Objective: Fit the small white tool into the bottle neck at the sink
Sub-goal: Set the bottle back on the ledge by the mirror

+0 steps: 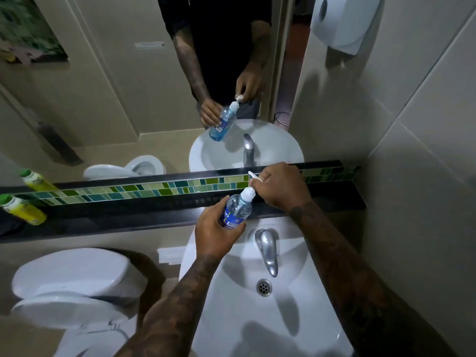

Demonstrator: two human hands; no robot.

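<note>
Above the white sink [296, 318], at frame centre, the tilted bottle [235, 211] is gripped by the left hand [213, 233] while the small white tool [253, 176], pinched in the right hand [280, 184], is judged mid-insertion, needing a straight downward push into the neck.

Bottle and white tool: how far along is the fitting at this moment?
Done: the left hand holds the bottle tilted over the sink. In hand: the right hand pinches the white tool at the white neck. Left: seating it fully; how deep it sits cannot be told.
</note>
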